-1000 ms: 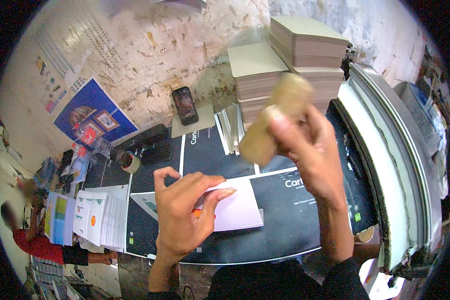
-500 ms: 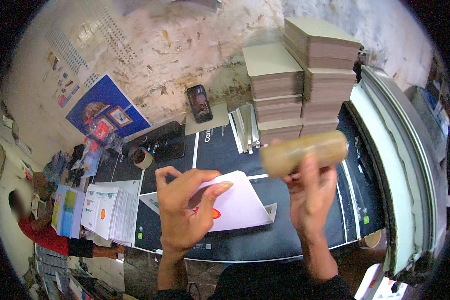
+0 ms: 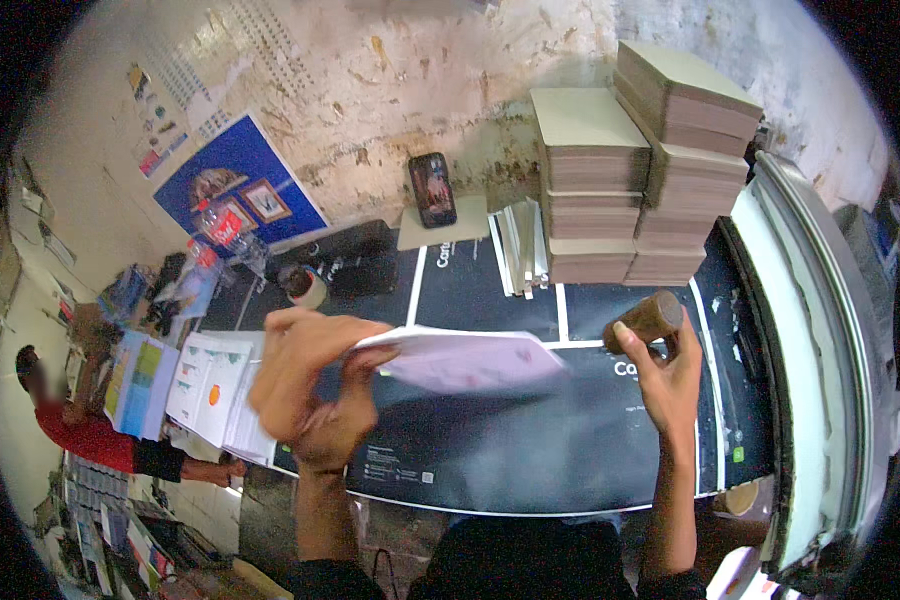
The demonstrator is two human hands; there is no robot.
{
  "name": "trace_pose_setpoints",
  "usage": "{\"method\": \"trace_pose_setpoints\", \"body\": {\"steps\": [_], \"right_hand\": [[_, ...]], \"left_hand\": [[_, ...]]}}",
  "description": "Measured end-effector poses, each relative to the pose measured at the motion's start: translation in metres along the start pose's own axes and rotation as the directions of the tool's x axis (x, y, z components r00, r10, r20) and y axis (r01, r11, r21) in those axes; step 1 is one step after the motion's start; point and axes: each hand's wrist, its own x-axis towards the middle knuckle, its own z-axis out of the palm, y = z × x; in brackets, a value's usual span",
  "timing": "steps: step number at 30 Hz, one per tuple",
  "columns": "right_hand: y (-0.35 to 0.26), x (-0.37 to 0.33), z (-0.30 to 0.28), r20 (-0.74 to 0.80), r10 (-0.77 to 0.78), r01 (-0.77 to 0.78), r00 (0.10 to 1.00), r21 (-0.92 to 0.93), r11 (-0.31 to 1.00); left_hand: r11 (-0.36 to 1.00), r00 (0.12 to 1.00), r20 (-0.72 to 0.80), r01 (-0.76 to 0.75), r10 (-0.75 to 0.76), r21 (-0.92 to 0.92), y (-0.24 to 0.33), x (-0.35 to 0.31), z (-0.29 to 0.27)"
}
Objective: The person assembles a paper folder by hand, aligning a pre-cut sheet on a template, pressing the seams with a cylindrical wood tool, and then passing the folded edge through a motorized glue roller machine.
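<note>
My left hand [image 3: 315, 390] is closed on the edge of a thin white paper booklet [image 3: 460, 358], lifted above the dark table covering and tilted nearly edge-on. Both the hand and the booklet are smeared by motion. At the right, my right hand [image 3: 667, 390] grips a short brown cylinder [image 3: 642, 322] between thumb and fingers, its round end facing up and right. What the cylinder is made of I cannot tell. Beside my left hand stands a pile of white printed booklets [image 3: 210, 395] at the table's left end.
Tall stacks of grey-brown boards [image 3: 595, 165] stand against the wall. Left of them lie pale strips [image 3: 518, 250] and a propped phone [image 3: 432, 190]. A small pot [image 3: 303, 287] and a plastic bottle [image 3: 232, 235] are farther left. A person in red [image 3: 85, 435] is at the far left.
The booklet has risen off the table and swung edge-on as my left hand moved left. My right hand has shifted right, turning the cylinder more upright. The whole view has also shifted a little.
</note>
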Motion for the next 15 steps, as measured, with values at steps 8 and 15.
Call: {"method": "trace_pose_setpoints", "body": {"steps": [8,15], "right_hand": [[0.107,0.001,-0.034,-0.127,0.01,-0.049,0.992,-0.311,0.949],[0.118,-0.004,-0.029,-0.116,-0.054,0.048,0.992,-0.056,0.997]], "left_hand": [[0.989,0.85,0.523,0.123,-0.063,-0.08,0.055,-0.157,0.031],[0.937,0.725,0.663,0.335,-0.187,-0.102,0.109,-0.218,0.13]]}}
